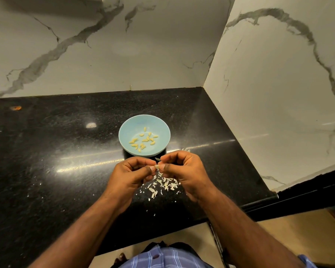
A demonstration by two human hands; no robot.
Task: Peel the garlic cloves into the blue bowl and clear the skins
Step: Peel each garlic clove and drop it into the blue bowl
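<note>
A blue bowl (127, 130) sits on the black counter and holds several peeled yellow garlic cloves (143, 141). Just in front of it, my left hand (130, 175) and my right hand (184, 171) meet fingertip to fingertip. Both pinch one small pale garlic clove (157, 167) between thumbs and forefingers. A heap of white garlic skins (163, 185) lies on the counter directly under my hands. A few more skin flakes (186, 150) lie to the right of the bowl.
The black granite counter (56, 151) ends at marble walls behind and on the right. Its front edge runs close to my body. A small orange mark (16, 107) sits at the far left of the counter.
</note>
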